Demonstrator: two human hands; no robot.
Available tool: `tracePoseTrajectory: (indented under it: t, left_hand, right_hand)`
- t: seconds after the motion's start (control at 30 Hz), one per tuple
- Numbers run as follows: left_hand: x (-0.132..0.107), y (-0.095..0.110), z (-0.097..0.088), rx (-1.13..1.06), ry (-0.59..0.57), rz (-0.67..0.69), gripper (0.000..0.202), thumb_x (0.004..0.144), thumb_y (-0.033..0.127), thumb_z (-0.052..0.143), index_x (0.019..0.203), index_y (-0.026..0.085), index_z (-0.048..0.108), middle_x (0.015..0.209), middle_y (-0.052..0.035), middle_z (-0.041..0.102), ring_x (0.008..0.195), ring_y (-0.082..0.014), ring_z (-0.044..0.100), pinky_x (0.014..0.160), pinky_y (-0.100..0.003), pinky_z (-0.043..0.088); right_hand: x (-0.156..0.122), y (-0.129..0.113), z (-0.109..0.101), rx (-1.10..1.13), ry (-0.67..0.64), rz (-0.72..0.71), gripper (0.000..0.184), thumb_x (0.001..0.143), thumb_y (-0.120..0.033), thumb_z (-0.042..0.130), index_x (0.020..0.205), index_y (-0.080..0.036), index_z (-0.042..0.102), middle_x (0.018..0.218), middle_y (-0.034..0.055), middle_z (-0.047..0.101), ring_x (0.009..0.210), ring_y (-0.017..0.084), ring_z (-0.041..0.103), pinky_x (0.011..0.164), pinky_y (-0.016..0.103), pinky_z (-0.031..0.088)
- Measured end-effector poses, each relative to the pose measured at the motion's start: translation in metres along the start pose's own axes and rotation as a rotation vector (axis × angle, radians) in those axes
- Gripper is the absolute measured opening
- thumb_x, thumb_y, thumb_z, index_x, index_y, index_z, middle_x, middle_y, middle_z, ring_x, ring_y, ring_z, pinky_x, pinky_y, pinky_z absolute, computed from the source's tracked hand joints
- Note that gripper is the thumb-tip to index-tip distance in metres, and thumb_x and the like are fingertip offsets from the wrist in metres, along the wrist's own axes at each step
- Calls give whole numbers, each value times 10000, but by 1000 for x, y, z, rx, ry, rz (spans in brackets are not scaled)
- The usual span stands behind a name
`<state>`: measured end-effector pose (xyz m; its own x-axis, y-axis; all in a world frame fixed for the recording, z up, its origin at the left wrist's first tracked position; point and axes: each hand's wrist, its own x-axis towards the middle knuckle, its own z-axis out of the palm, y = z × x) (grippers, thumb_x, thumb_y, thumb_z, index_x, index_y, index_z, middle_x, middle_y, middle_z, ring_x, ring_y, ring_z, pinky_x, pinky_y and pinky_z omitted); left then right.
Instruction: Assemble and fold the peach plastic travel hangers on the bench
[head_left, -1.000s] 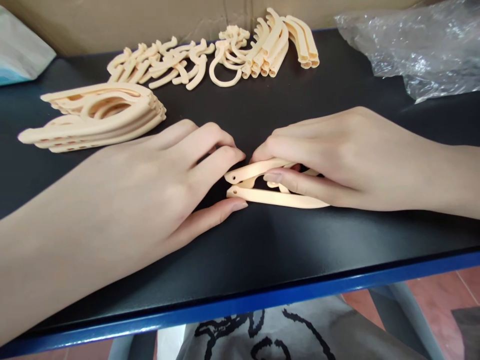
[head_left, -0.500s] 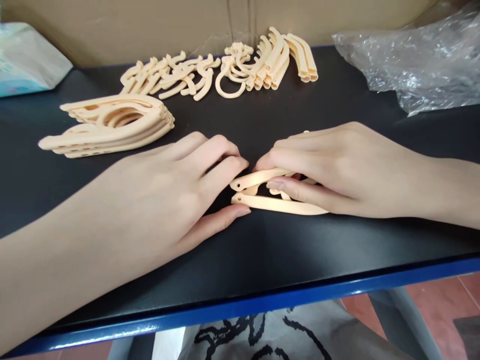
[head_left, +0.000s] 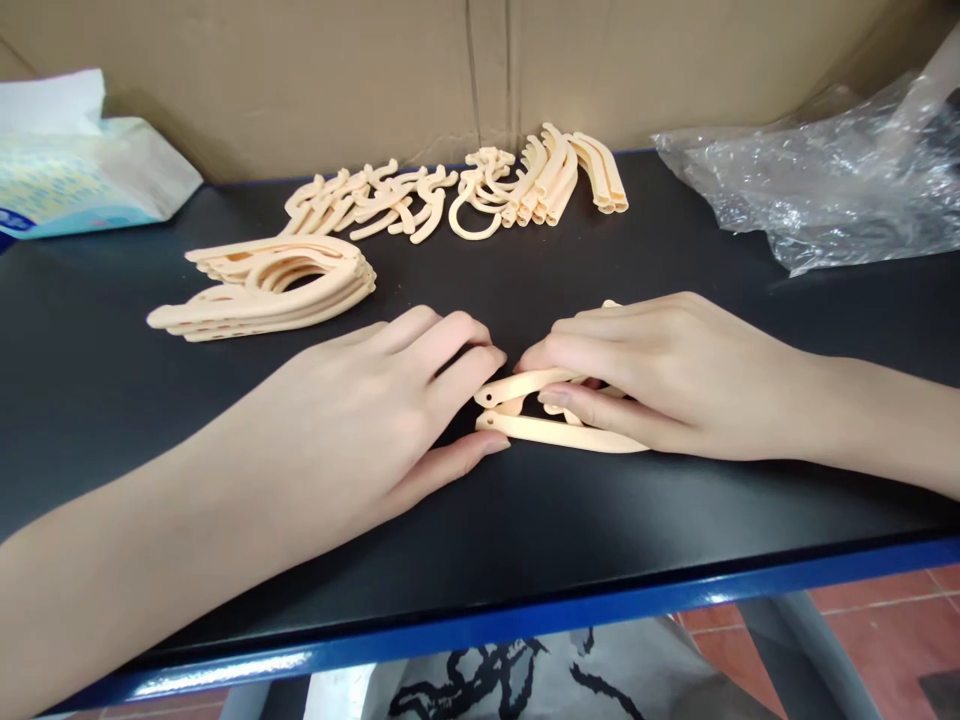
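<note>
A folded peach plastic hanger [head_left: 547, 428] lies flat on the black table [head_left: 525, 520], in the middle. My right hand [head_left: 660, 375] lies over it, fingers closed round its upper arm. My left hand [head_left: 382, 420] meets its left end, with fingertips and thumb pinching that end. Most of the hanger's middle is hidden under my right fingers.
A stack of folded hangers [head_left: 270, 285] sits at the left. Loose hook pieces [head_left: 375, 195] and curved arm pieces [head_left: 555, 175] lie at the back, before a cardboard wall [head_left: 337, 70]. Crumpled clear plastic [head_left: 817, 190] is at the right, a tissue pack [head_left: 82, 175] far left.
The view has tilted up, so everything sits lower in the picture. Both hands keep the same hold on the hanger.
</note>
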<state>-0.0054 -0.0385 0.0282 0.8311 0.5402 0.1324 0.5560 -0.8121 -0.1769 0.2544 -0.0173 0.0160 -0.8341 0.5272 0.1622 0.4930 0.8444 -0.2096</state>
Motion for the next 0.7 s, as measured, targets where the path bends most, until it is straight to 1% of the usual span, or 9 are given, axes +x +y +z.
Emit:
tracePoseTrajectory:
  t: [0.17, 0.3, 0.6, 0.7]
  left_hand:
    - [-1, -1, 0, 39, 22, 39, 439, 1127, 363, 332, 1243, 88, 655, 1207, -159, 701, 980, -309, 695, 781, -429, 558]
    - [0, -1, 2, 28, 23, 45, 448, 1132, 380, 329, 1257, 89, 646, 1215, -156, 695, 1003, -320, 696, 787, -444, 566]
    - [1, -2, 3, 17, 18, 40, 455, 1135, 386, 325, 1269, 89, 642, 1228, -153, 690, 1014, -318, 696, 790, -443, 568]
    - [0, -2, 2, 15, 24, 39, 449, 1134, 386, 327, 1266, 94, 642, 1223, -148, 692, 1010, -314, 696, 783, -439, 564]
  right_hand:
    - [1, 0, 0, 13, 10, -8, 438, 1132, -378, 346, 1119, -132, 708, 870, 32, 658, 687, 163, 538, 611, 320, 301]
    - [1, -1, 0, 15, 13, -8, 437, 1131, -372, 349, 1112, -128, 712, 871, 31, 659, 688, 162, 535, 614, 319, 305]
    - [1, -1, 0, 6, 10, 6, 428, 1129, -368, 352, 1096, -132, 707, 871, 27, 661, 682, 161, 534, 609, 319, 305]
    - [1, -1, 0, 9, 5, 6, 418, 1128, -366, 358, 1117, -138, 708, 881, 30, 668, 691, 164, 544, 610, 319, 303]
